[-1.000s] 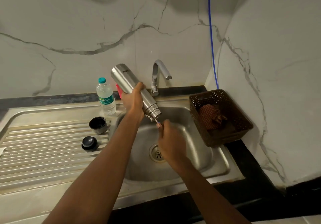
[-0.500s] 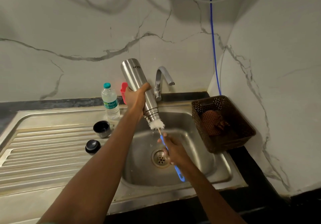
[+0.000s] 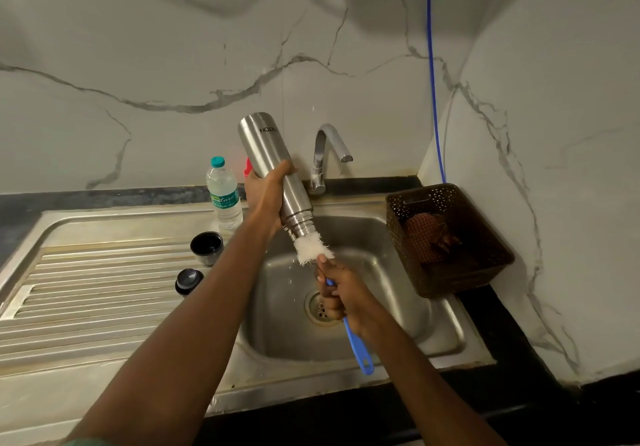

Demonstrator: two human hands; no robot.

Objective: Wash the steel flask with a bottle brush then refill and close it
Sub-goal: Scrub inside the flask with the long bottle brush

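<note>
Scrubbing step: left hand (image 3: 266, 200) fingers clench the tilted, mouth-down cylindrical steel flask (image 3: 263, 148) over the steel sink (image 3: 394, 307); right hand (image 3: 341, 295) grasps the blue-handled white-bristled bottle brush (image 3: 311, 251) at its mouth; next likely rinsing under the tap

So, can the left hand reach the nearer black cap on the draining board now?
Probably not right away: the left hand grips the flask, so it is busy. The way itself looks free; the cap lies uncovered beside that forearm.
</note>
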